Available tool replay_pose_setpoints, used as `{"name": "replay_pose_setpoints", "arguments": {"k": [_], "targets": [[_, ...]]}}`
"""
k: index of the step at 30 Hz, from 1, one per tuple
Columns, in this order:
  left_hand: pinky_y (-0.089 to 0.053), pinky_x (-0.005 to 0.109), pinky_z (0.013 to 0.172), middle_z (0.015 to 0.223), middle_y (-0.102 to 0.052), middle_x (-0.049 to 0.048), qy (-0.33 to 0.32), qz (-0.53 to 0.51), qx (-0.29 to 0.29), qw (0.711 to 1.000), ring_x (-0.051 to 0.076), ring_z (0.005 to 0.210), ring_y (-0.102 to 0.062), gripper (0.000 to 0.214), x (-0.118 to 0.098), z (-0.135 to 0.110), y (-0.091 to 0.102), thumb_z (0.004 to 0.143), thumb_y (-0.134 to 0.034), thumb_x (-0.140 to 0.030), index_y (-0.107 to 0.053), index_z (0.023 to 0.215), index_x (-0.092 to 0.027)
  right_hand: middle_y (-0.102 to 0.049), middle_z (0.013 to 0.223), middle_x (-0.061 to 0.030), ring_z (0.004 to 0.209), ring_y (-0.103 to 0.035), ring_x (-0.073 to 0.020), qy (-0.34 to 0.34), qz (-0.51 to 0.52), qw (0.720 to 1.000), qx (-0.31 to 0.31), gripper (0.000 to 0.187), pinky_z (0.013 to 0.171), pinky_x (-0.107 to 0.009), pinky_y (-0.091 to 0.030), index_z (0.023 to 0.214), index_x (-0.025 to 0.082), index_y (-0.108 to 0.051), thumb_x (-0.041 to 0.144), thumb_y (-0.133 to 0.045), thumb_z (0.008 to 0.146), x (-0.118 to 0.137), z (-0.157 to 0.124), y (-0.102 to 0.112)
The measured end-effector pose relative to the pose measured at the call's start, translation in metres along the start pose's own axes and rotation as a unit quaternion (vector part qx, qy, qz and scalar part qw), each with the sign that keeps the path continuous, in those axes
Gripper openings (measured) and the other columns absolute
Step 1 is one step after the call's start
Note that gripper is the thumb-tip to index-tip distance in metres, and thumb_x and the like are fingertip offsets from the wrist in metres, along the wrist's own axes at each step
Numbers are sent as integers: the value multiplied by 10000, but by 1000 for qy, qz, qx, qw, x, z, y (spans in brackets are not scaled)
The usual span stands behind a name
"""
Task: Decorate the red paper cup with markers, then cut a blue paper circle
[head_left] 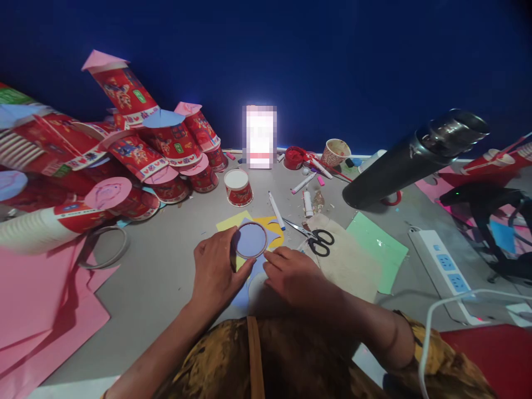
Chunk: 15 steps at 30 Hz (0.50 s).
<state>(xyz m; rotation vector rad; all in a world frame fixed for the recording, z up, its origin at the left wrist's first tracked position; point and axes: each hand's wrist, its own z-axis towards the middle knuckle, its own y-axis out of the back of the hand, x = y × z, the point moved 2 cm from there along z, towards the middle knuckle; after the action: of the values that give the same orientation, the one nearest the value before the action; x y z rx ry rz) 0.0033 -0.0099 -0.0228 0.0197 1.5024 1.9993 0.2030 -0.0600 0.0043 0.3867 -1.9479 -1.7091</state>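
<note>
My left hand (215, 269) curls round the left side of a ring (250, 223) with a thin pinkish-brown rim. Blue paper (250, 239) fills the ring; I cannot tell whether it is fixed to it or lies beneath. My right hand (293, 274) is closed, its fingertips at the ring's lower right edge; what they pinch is hidden. Below lie cut blue scraps (272, 235) and yellow paper (233, 219). A white marker (276, 210) with a blue tip and black-handled scissors (318, 241) lie just beyond my right hand.
Stacked red paper cups (166, 145) with paper discs stand left, above pink paper (37, 293) and a grey tape roll (108, 249). A red cup (238, 188) and lit screen (260, 136) are ahead. Right are a dark flask (399, 160), green paper (376, 252) and power strip (443, 271).
</note>
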Motion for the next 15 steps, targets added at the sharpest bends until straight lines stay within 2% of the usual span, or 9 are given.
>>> {"name": "replay_pose_setpoints", "arguments": {"k": [6,15], "targets": [[-443,520,1065,1313,-747,171,24,-19,17,999,384,1229,-697,609,4,-2,-4,950,-715,-440,-521,1457,-167,-744,1221,-134,1045,-664,-272,-11,1,999,51,66,840,-372,-532,1068,170,-715,182,-652,1051,-2,4,0],[-447,518,1069,1344,-746,174,33,-24,6,999,388,1227,-694,611,6,-4,-6,939,-723,-442,-529,1456,-179,-737,1157,-150,1023,-663,-280,8,-1,998,56,65,835,-380,-531,1054,152,-711,173,-650,1046,3,4,7]]}}
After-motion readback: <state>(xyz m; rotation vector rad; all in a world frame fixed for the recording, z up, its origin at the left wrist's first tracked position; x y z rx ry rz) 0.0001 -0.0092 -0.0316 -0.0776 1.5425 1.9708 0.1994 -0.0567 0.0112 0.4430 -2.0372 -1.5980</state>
